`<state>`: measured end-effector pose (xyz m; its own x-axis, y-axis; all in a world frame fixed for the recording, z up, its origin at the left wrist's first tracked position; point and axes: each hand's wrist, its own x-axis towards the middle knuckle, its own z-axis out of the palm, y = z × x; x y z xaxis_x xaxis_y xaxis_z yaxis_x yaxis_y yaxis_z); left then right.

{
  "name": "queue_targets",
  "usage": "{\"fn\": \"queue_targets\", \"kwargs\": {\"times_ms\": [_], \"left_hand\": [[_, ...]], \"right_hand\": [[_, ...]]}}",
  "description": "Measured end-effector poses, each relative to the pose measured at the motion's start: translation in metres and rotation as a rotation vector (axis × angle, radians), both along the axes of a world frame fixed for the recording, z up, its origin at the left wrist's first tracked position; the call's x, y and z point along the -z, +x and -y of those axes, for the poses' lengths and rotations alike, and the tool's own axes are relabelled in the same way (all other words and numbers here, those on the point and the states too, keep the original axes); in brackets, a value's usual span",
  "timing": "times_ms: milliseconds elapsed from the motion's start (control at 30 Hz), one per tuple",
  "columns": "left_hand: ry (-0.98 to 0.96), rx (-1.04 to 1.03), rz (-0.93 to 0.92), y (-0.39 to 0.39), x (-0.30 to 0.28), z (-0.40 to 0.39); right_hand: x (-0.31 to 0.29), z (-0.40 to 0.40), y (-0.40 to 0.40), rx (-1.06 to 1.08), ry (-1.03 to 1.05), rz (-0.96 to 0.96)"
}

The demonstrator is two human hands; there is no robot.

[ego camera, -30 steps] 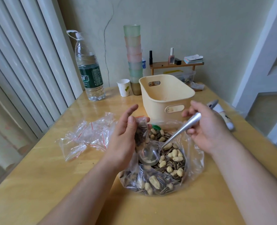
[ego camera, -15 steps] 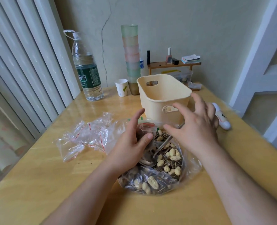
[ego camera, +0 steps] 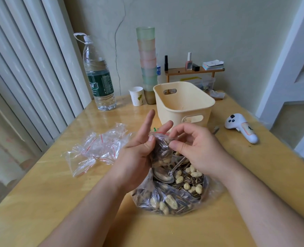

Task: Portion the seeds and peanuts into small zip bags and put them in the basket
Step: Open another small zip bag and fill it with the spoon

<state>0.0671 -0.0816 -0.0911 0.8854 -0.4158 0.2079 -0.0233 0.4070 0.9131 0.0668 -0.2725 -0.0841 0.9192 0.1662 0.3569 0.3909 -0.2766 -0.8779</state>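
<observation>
Sitting nearest us, the big open bag of seeds and peanuts (ego camera: 174,195) slumps on the table (ego camera: 40,202), striped sunflower seeds and pale peanut shells heaped together, a metal spoon (ego camera: 163,176) lying bowl-down in the pile. Just above it, both hands meet on one small zip bag (ego camera: 161,148). The left hand (ego camera: 137,155) cradles it from the left, thumb pressed to the front, index and middle fingers standing straight up behind. The right hand (ego camera: 199,152) comes in from the right, thumb and curled fingertips pinching the top corner by the red zip line. That's the relation to watch: the bag hangs upright, mouth on top, and the seal runs left to right between the two grips, so looks like a press-and-slide along the strip is next. It's dark with seeds, roughly half full by my read. Off left, spare empty zip bags (ego camera: 97,148) lie crumpled. Straight beyond, the cream basket (ego camera: 183,107) waits, open and close.
</observation>
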Motion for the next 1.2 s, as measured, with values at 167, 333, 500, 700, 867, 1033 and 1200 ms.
{"fn": "queue_targets", "kwargs": {"times_ms": [167, 333, 500, 700, 867, 1033, 1200], "left_hand": [[0.020, -0.101, -0.009, 0.001, 0.002, 0.004], [0.103, -0.313, 0.012, 0.008, 0.008, 0.007], [0.140, -0.249, 0.072, 0.006, 0.008, 0.008], [0.203, -0.194, 0.125, 0.000, 0.009, 0.007], [0.229, -0.256, 0.119, 0.002, 0.009, 0.007], [0.124, -0.251, 0.047, 0.004, 0.007, 0.006], [0.080, -0.240, 0.011, 0.002, 0.006, 0.008]], "right_hand": [[-0.008, 0.005, -0.004, 0.216, -0.091, 0.142], [-0.008, 0.000, -0.005, 0.254, -0.018, 0.180], [-0.008, -0.001, -0.003, 0.192, 0.168, 0.072], [-0.006, -0.009, -0.004, 0.041, 0.563, -0.131], [-0.006, -0.011, -0.007, -0.011, 0.623, -0.227], [-0.006, -0.009, -0.003, 0.010, 0.547, -0.296], [-0.005, -0.011, -0.005, 0.034, 0.504, -0.273]]}}
